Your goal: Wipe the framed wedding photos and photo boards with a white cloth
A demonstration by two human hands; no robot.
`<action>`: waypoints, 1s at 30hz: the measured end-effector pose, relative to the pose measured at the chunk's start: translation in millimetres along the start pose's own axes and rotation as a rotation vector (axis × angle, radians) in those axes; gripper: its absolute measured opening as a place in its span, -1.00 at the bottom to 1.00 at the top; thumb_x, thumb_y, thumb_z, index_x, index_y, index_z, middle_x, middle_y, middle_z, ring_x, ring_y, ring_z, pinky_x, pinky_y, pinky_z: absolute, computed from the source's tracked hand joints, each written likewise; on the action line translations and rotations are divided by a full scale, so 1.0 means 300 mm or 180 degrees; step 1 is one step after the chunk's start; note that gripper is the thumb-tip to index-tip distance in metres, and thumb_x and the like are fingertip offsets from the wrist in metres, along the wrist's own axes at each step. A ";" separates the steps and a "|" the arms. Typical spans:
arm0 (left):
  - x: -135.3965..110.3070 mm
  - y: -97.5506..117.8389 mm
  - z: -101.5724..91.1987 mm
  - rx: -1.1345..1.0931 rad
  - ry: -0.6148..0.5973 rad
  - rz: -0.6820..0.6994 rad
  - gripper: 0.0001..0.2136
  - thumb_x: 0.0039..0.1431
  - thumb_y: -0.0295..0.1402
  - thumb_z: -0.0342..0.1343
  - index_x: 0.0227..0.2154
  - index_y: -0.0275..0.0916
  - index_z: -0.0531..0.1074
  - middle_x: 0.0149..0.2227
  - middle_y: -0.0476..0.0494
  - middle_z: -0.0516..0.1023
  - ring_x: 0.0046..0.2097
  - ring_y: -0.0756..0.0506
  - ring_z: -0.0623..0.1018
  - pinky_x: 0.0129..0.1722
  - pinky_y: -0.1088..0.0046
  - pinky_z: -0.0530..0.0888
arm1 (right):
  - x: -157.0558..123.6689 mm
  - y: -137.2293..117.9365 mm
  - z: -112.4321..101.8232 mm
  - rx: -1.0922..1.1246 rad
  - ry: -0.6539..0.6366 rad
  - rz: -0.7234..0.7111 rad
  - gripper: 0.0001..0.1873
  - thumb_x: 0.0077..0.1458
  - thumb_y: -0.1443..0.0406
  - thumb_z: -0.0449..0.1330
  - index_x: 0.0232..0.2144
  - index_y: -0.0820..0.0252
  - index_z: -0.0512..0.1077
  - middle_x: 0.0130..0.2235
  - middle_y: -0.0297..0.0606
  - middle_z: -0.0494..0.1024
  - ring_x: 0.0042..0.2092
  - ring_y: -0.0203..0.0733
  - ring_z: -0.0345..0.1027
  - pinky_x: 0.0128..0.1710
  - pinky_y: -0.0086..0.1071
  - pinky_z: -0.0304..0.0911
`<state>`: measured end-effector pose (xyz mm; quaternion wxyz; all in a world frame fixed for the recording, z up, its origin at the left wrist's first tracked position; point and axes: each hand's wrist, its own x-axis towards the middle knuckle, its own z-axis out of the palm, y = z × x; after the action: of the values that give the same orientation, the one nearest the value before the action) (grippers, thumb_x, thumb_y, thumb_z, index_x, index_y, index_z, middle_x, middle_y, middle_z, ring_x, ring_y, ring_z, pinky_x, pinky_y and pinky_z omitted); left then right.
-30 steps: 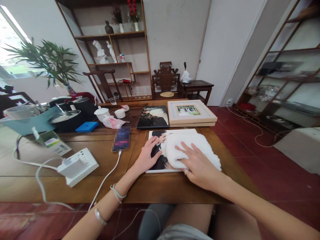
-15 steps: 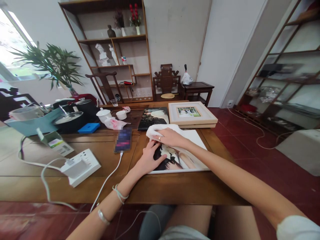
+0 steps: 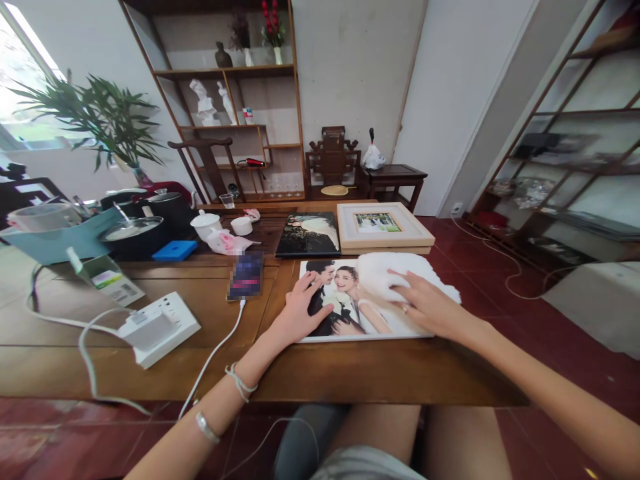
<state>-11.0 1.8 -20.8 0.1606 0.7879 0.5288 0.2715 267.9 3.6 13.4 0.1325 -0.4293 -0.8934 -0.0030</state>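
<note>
A large photo print [image 3: 345, 308] of a couple lies flat on the wooden table in front of me. My left hand [image 3: 303, 310] rests on its left side, fingers spread and flat, holding nothing. On the right half of the print lies a fluffy white cloth [image 3: 383, 277], bunched up and reaching past the print's right edge. My right hand [image 3: 425, 303] presses on this cloth, its fingers bent into it. The cloth and the hand hide the print's right part.
Behind the print lie a dark photo panel [image 3: 308, 235] and a pale wooden picture frame [image 3: 385, 230]. To the left are a phone [image 3: 246, 275] on a white cable, a power strip [image 3: 159, 328], a small open box [image 3: 113, 280], a blue block [image 3: 175, 251] and pots.
My right hand has moved the white cloth from the print's upper left to its right side, uncovering the couple's faces. My left hand has stayed in nearly the same spot.
</note>
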 end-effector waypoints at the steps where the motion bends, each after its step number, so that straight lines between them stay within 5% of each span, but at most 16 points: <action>1: 0.001 -0.001 0.001 -0.0008 0.0014 -0.0006 -0.48 0.12 -0.18 0.01 0.13 -0.23 0.17 0.22 -0.34 0.11 0.26 -0.28 0.06 0.14 -0.03 0.09 | -0.039 -0.023 -0.002 -0.0040 0.0006 -0.0134 -0.66 0.00 0.43 -0.02 -0.18 0.29 0.42 0.13 0.04 0.25 0.15 0.08 0.08 0.12 0.00 -0.02; 5: 0.005 -0.007 0.006 -0.0024 0.0023 -0.0102 -0.56 0.21 -0.24 -0.12 0.13 -0.25 0.16 0.23 -0.32 0.10 0.26 -0.23 0.06 0.14 -0.01 0.11 | -0.164 -0.140 -0.023 0.0061 -0.0225 -0.0715 -0.67 -0.13 0.49 0.03 -0.29 0.20 0.45 0.19 -0.11 0.18 0.25 0.02 -0.17 0.19 0.05 -0.20; 8: 0.007 -0.011 0.004 0.0020 -0.0007 -0.0083 -0.57 0.19 -0.27 -0.10 0.12 -0.25 0.18 0.23 -0.33 0.10 0.26 -0.25 0.06 0.13 -0.03 0.11 | -0.175 -0.166 -0.036 0.0178 -0.0284 -0.0862 -0.67 -0.15 0.49 0.04 -0.30 0.18 0.45 0.19 -0.13 0.19 0.25 -0.01 -0.15 0.19 0.04 -0.17; 16: 0.007 -0.009 -0.012 -0.0007 -0.0130 -0.0049 -0.57 0.18 -0.27 -0.08 0.12 -0.21 0.18 0.23 -0.34 0.08 0.26 -0.29 0.05 0.08 -0.13 0.13 | 0.089 0.042 0.014 -0.0136 -0.0001 -0.0567 -0.64 0.02 0.43 0.02 -0.12 0.25 0.41 0.12 0.02 0.27 0.14 0.05 0.10 0.10 0.00 0.01; 20: 0.010 -0.014 -0.013 -0.0034 -0.0053 0.0061 -0.58 0.17 -0.28 -0.06 0.10 -0.22 0.21 0.21 -0.34 0.12 0.25 -0.27 0.08 0.11 -0.08 0.13 | 0.144 0.074 0.044 -0.0213 0.0172 -0.0472 -0.66 0.03 0.42 0.02 -0.12 0.23 0.41 0.10 -0.01 0.30 0.13 0.05 0.12 0.06 -0.01 0.07; 30: 0.009 -0.015 -0.004 -0.0073 0.0010 0.0083 -0.57 0.18 -0.29 -0.07 0.10 -0.26 0.20 0.21 -0.34 0.15 0.25 -0.23 0.10 0.15 0.00 0.10 | -0.155 -0.154 -0.069 0.0350 -0.0356 -0.0643 -0.66 -0.04 0.44 0.08 -0.18 0.14 0.45 0.13 -0.08 0.29 0.20 -0.03 0.00 0.17 -0.05 -0.04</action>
<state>-14.2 5.9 -21.6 0.1653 0.7925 0.5156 0.2808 265.0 -63.7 27.1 0.1048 -0.3288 -0.9369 0.0566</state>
